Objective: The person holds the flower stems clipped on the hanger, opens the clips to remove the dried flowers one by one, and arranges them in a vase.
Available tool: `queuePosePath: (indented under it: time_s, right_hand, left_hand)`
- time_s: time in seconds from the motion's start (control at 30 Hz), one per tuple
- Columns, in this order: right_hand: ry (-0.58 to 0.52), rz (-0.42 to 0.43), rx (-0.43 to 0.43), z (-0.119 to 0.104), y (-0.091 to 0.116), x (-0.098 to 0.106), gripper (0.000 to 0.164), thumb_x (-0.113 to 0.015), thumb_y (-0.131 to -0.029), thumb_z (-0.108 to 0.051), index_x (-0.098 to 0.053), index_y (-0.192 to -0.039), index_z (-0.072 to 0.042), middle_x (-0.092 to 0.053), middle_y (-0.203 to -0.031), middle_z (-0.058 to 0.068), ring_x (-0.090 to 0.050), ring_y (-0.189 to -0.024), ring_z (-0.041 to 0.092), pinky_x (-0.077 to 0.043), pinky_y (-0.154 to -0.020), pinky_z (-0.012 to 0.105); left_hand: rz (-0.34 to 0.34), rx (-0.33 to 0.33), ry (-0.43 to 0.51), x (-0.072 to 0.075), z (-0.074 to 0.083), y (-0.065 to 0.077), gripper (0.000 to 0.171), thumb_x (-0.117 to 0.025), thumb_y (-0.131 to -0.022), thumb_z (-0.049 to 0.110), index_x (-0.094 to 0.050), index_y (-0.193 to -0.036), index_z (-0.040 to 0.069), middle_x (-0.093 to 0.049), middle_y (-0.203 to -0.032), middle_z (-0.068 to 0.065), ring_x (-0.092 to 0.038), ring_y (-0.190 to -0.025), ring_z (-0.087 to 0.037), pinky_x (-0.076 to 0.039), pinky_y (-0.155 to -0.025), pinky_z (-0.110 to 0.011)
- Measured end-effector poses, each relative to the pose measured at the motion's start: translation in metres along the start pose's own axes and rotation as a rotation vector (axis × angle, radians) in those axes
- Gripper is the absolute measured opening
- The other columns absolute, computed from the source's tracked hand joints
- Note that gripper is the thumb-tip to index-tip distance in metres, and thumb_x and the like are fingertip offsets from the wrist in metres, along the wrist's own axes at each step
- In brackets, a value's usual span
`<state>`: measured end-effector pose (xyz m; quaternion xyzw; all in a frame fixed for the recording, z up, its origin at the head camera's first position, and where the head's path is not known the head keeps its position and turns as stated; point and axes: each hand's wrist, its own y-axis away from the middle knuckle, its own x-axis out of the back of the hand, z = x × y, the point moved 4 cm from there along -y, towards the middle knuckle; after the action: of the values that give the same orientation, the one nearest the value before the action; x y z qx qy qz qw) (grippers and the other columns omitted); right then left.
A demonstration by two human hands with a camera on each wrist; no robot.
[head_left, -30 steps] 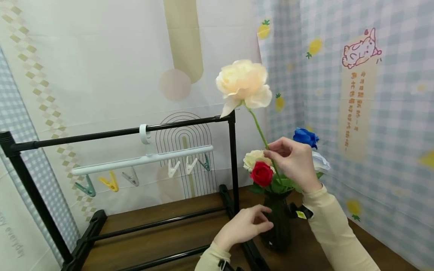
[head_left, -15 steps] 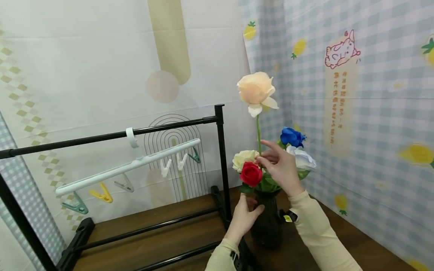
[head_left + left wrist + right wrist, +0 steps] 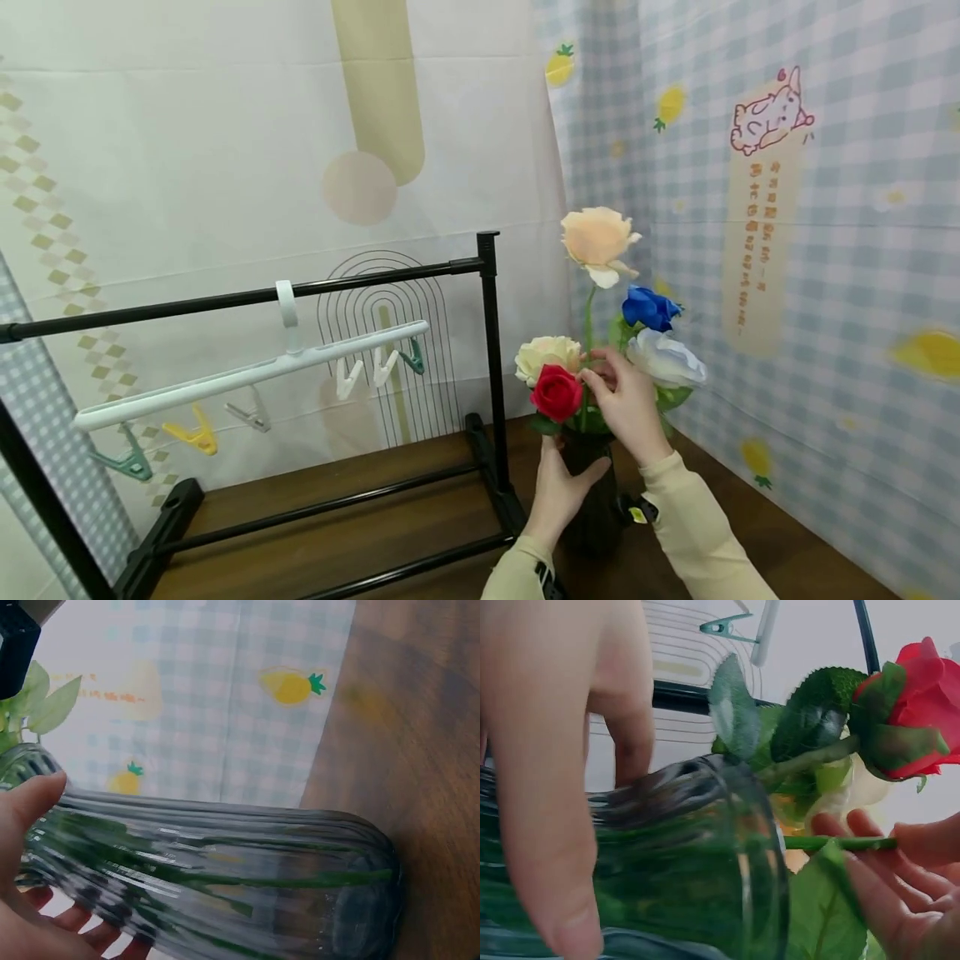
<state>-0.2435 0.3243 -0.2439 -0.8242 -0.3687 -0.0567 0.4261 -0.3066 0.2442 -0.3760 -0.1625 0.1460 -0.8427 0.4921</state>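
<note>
My right hand [image 3: 628, 404] pinches the green stem [image 3: 802, 842] of a peach rose [image 3: 597, 236] between thumb and fingers, just above the mouth of a vase. The vase [image 3: 247, 847] is dark, ribbed glass, with several stems inside. My left hand [image 3: 557, 493] holds it near the neck, thumb [image 3: 551, 847] on one side and fingers on the other. Around the peach stem stand a red rose [image 3: 557, 393], a cream rose [image 3: 546, 357], a blue rose [image 3: 649, 307] and a pale white-blue rose [image 3: 666, 357]. The stem's lower end cannot be told from the others.
Left of the vase, a black rack [image 3: 491, 375] stands on the brown wooden table [image 3: 330, 542]. From its bar hangs a pale hanger [image 3: 255, 372] with several clips, among them a yellow clip [image 3: 193, 431]. A checked curtain [image 3: 847, 275] rises close behind and to the right.
The peach rose has come down and its stem has sunk into the vase, my right hand lowering with it. My left hand has moved from beside the vase to hold it.
</note>
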Motion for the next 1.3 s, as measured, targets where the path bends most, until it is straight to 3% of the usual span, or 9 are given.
queuePosePath:
  time_s: [0.27,0.43,0.6,0.77,0.97,1.07,1.17,1.23,1.3]
  right_hand:
    - [0.142,-0.129,-0.053,0.003,0.016,-0.005,0.018,-0.054,-0.097,-0.006,-0.055,-0.113,0.003,-0.071,-0.101,0.025,-0.070,-0.080,0.031,-0.054,-0.065,0.038]
    - [0.194,-0.238,-0.090,0.010,0.017,-0.010,0.019,-0.059,-0.093,-0.006,-0.061,-0.108,0.004,-0.071,-0.100,0.022,-0.069,-0.090,0.034,-0.056,-0.075,0.043]
    - [0.155,-0.286,-0.081,0.012,0.019,-0.012,0.030,-0.062,-0.091,-0.007,-0.061,-0.119,0.005,-0.069,-0.106,0.022,-0.068,-0.096,0.035,-0.055,-0.083,0.045]
    - [0.078,-0.258,-0.084,0.010,0.033,-0.015,0.038,-0.061,-0.093,-0.007,-0.055,-0.127,0.005,-0.065,-0.117,0.026,-0.067,-0.105,0.037,-0.055,-0.087,0.043]
    - [0.096,-0.130,-0.048,-0.004,0.050,-0.007,0.041,-0.061,-0.093,-0.008,-0.054,-0.132,0.003,-0.064,-0.121,0.026,-0.067,-0.106,0.037,-0.056,-0.085,0.042]
    - [0.142,-0.037,-0.007,-0.018,0.055,0.009,0.038,-0.063,-0.092,-0.007,-0.058,-0.128,0.002,-0.068,-0.114,0.023,-0.070,-0.098,0.035,-0.057,-0.079,0.040]
    - [0.199,0.030,0.058,-0.033,0.060,0.024,0.027,-0.067,-0.089,-0.007,-0.067,-0.116,-0.001,-0.074,-0.097,0.015,-0.073,-0.082,0.025,-0.058,-0.068,0.032]
    - [0.213,0.013,0.112,-0.042,0.064,0.029,0.019,-0.069,-0.088,-0.009,-0.071,-0.107,-0.006,-0.075,-0.088,0.007,-0.071,-0.073,0.014,-0.056,-0.063,0.026]
    - [0.198,-0.082,0.164,-0.049,0.069,0.029,0.011,-0.069,-0.089,-0.011,-0.073,-0.099,-0.013,-0.074,-0.083,-0.002,-0.066,-0.067,0.004,-0.052,-0.060,0.021]
  left_hand:
    - [0.029,0.005,-0.078,-0.001,0.007,0.008,0.084,-0.072,-0.088,0.029,-0.020,-0.152,0.014,-0.038,-0.152,-0.012,-0.043,-0.138,-0.030,-0.037,-0.110,-0.051]
    - [0.076,-0.039,-0.169,-0.001,0.010,0.009,0.084,-0.070,-0.089,0.029,-0.018,-0.154,0.015,-0.041,-0.150,-0.018,-0.046,-0.135,-0.035,-0.042,-0.105,-0.052]
    - [0.128,-0.057,-0.266,0.001,0.008,0.010,0.078,-0.070,-0.089,0.029,-0.025,-0.150,0.012,-0.048,-0.144,-0.020,-0.053,-0.126,-0.039,-0.047,-0.097,-0.054]
    - [0.153,-0.016,-0.307,0.005,0.004,0.013,0.072,-0.072,-0.087,0.030,-0.033,-0.145,0.012,-0.052,-0.140,-0.017,-0.059,-0.118,-0.040,-0.050,-0.091,-0.054]
    - [0.168,-0.004,-0.302,0.009,0.003,0.018,0.071,-0.072,-0.087,0.031,-0.035,-0.144,0.012,-0.052,-0.140,-0.016,-0.060,-0.118,-0.038,-0.051,-0.090,-0.054]
    - [0.127,0.014,-0.249,0.007,0.003,0.018,0.071,-0.071,-0.088,0.032,-0.034,-0.145,0.012,-0.050,-0.143,-0.014,-0.055,-0.125,-0.034,-0.048,-0.097,-0.051]
    - [0.033,0.017,-0.248,0.009,0.006,0.021,0.074,-0.069,-0.089,0.032,-0.031,-0.148,0.010,-0.046,-0.146,-0.014,-0.049,-0.132,-0.031,-0.043,-0.104,-0.049]
    - [-0.067,0.006,-0.290,0.016,0.008,0.028,0.076,-0.068,-0.090,0.033,-0.029,-0.150,0.008,-0.043,-0.149,-0.015,-0.045,-0.136,-0.032,-0.041,-0.107,-0.050]
    - [-0.168,-0.007,-0.387,0.028,0.011,0.040,0.077,-0.065,-0.092,0.038,-0.027,-0.152,0.006,-0.042,-0.150,-0.017,-0.043,-0.137,-0.035,-0.040,-0.107,-0.051]
